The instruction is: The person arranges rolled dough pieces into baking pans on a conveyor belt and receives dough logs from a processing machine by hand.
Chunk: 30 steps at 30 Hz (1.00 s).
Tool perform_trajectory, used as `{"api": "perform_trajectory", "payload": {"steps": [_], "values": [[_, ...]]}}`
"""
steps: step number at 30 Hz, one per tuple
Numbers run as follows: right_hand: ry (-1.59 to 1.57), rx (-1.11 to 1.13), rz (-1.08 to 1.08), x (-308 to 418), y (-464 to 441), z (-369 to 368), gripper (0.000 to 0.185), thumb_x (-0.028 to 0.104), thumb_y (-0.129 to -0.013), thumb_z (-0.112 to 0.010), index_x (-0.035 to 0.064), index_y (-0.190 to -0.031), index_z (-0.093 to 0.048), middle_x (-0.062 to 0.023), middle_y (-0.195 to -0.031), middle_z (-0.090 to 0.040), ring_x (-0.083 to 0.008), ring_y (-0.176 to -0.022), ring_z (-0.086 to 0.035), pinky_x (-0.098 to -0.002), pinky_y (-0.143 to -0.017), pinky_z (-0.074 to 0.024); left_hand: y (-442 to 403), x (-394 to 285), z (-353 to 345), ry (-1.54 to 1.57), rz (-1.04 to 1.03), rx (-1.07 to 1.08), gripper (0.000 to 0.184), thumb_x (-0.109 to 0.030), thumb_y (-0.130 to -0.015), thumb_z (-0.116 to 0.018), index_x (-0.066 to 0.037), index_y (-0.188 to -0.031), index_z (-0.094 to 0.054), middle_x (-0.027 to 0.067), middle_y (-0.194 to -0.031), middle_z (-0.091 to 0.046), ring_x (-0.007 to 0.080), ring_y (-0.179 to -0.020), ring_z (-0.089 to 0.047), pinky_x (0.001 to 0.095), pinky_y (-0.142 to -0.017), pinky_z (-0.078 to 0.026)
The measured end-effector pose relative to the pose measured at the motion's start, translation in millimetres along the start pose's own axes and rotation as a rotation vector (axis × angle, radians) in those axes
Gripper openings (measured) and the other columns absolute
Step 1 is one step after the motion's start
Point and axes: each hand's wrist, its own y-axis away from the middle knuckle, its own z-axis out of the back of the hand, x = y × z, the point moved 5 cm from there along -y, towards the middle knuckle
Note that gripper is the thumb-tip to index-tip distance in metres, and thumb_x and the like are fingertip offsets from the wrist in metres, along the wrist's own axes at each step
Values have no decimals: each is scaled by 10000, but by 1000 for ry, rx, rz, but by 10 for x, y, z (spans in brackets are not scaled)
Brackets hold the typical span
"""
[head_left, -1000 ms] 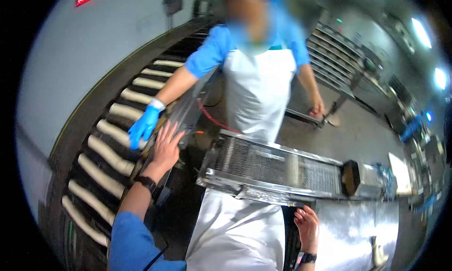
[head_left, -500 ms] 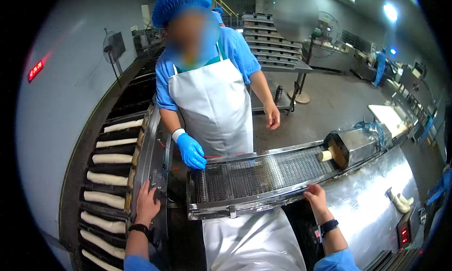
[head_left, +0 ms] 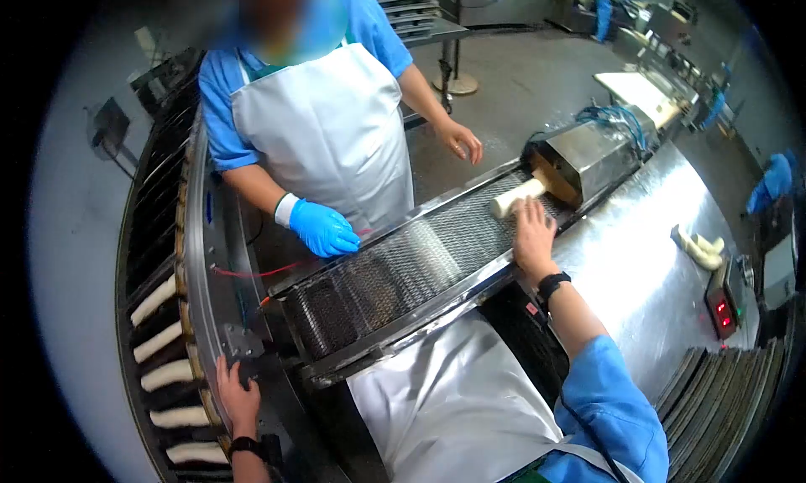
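My right hand (head_left: 534,238) reaches over the near rail of the wire-mesh conveyor (head_left: 411,260), fingers stretched out. Its fingertips are at a pale dough roll (head_left: 512,200) coming out of the metal housing; whether they touch it I cannot tell. My left hand (head_left: 238,399), fingers apart, rests on the metal frame (head_left: 243,340) of the tray line at the left and holds nothing. Beside it, several long dough strips (head_left: 166,374) lie in dark trays.
Across the conveyor stands a co-worker in a white apron (head_left: 327,130), one blue-gloved hand (head_left: 323,229) by the belt's far edge. A steel table (head_left: 621,239) at the right carries dough pieces (head_left: 698,246) near a red digital display (head_left: 722,311). Stacked trays (head_left: 722,407) stand at the lower right.
My right hand has moved from the conveyor's near rail up to the dough roll, which sticks out farther onto the belt. My left hand stays on the frame. The view has turned right and down.
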Motion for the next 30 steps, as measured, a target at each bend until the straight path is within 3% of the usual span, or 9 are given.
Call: {"api": "perform_trajectory", "payload": {"steps": [3, 7, 11, 14, 20, 22, 24, 28, 30], "values": [[-116, -22, 138, 119, -96, -72, 509, 111, -922, -440, 119, -1425, -364, -141, -1490, -369, -322, -1398, -318, -581, -1102, -238, -33, -61, 34, -25, -42, -17, 433, -21, -758, -613, 27, -1187, -575, 175, -1501, -329, 354, -1400, -282, 448, -1130, -294], [-123, 14, 212, 335, -169, -13, 502, 121, -903, -490, 109, -1396, -398, -131, -1447, -413, -336, -1381, -330, -599, -1080, -274, -16, -58, -16, -8, -57, -36, 431, -16, -742, -609, 32, -1169, -575, 186, -1488, -344, 359, -1393, -292, 446, -1130, -294], [-110, 65, 273, 555, -260, 13, 325, 143, -890, -514, 88, -1210, -525, -116, -1244, -534, -319, -1313, -408, -647, -1042, -294, -33, 58, -55, -21, -54, -47, 436, -15, -732, -609, 36, -1164, -572, 191, -1478, -356, 361, -1388, -301, 439, -1136, -288], [-79, 40, 337, 686, -275, 4, 268, 154, -826, -606, 105, -1088, -585, -59, -1071, -591, -269, -1123, -527, -590, -960, -377, -9, 34, -59, -22, -37, -60, 431, -23, -742, -605, 37, -1167, -569, 184, -1477, -362, 357, -1388, -304, 434, -1139, -285], [-134, 104, 338, 819, -140, 305, 212, 165, -773, -659, 138, -979, -614, -59, -1008, -599, -244, -1052, -545, -460, -825, -434, -24, 180, -142, -1, -87, -80, 436, -36, -759, -594, 40, -1188, -565, 169, -1482, -362, 349, -1391, -302, 434, -1140, -286], [-268, 81, 327, 631, 90, 513, 256, 121, -740, -674, 142, -987, -610, -75, -967, -606, -277, -1023, -555, -455, -828, -442, -8, 181, -133, 9, -95, -75, 441, -32, -759, -592, 40, -1194, -563, 167, -1484, -360, 349, -1391, -301, 435, -1137, -290], [-742, -26, 202, 251, 310, 615, 308, 70, -716, -692, 113, -1007, -599, -68, -934, -620, -294, -949, -587, -450, -832, -473, -13, 177, -160, 27, -106, -69, 447, -29, -759, -589, 40, -1200, -562, 165, -1486, -357, 348, -1392, -300, 435, -1135, -294], [-1739, 46, -539, -922, 1182, 706, 350, 47, -710, -747, 38, -1018, -581, -74, -919, -615, -225, -862, -617, -381, -800, -536, -30, 304, -187, -11, -61, -58, 436, -11, -769, -582, 32, -1202, -564, 154, -1491, -355, 347, -1385, -310, 439, -1121, -319], [-1967, -196, -911, -1601, 1715, 629, 363, 6, -713, -731, 18, -1037, -569, -94, -920, -614, -223, -870, -625, -376, -749, -547, -100, 456, -297, -33, -60, -69, 444, -4, -771, -584, 27, -1213, -559, 137, -1497, -350, 343, -1386, -308, 440, -1112, -334]]}}
